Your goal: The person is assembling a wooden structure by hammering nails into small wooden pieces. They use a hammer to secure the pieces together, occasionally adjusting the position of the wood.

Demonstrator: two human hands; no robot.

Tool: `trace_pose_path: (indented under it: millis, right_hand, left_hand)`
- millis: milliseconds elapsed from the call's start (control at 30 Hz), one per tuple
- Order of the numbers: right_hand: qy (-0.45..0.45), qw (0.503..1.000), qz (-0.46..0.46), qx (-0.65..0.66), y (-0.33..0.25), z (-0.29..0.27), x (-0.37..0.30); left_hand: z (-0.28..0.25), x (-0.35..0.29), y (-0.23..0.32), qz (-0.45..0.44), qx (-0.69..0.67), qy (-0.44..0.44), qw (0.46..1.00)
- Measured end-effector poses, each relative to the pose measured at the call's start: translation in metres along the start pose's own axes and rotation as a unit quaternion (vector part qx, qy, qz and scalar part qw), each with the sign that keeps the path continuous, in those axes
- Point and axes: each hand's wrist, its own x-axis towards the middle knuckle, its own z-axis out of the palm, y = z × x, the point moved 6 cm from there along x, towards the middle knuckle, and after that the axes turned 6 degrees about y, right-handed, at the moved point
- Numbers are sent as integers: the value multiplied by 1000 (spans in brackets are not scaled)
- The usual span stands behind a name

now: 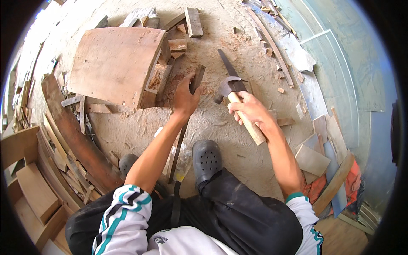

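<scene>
My left hand (186, 97) pinches a wooden strip (198, 79); my right hand (252, 109) wraps its fingers round a hammer (233, 97).

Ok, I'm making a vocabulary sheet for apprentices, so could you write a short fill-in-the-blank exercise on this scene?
1. The right grip holds a hammer by its ____.
2. The broad brown panel lies to the ____ of the left grip.
3. The right grey clog has round ____ across its top.
4. The white sleeves carry teal and black ____.

Missing words: handle; left; holes; stripes.
</scene>
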Motion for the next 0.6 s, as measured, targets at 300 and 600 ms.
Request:
trace_pose_path:
  millis: [300, 600]
  right_hand:
    - [-235, 944, 130, -191, -10, 9, 60]
    - [-315, 898, 173, -253, -30, 38, 112]
  left_hand:
    - [17, -48, -45, 108, 231, -11, 967]
    - [9, -70, -58, 51, 230, -29, 971]
